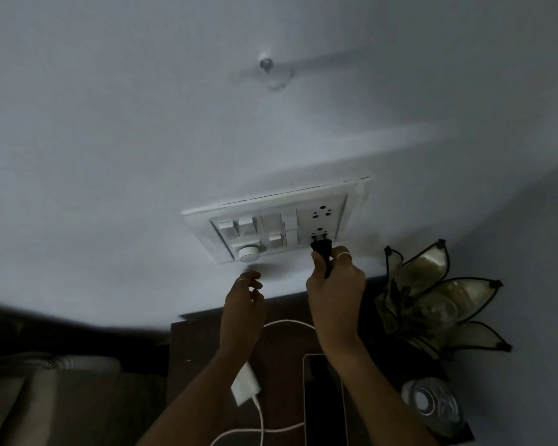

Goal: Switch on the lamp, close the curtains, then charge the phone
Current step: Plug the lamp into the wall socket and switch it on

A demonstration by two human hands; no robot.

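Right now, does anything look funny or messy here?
Nothing is broken or spilled. The white charger lies unplugged on the dark table, its cable looping loosely, while the right hand holds a black plug at the wall socket.

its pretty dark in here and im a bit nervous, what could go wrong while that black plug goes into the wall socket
1. The right hand pinches the black plug close to its pins at the lower socket; in this dim light a fingertip might touch metal.
2. The glass petal lamp stands just right of that hand, so an elbow or tugged cord could tip it.
3. The white charger cable loops under both arms near the phone; a snag might drag it.
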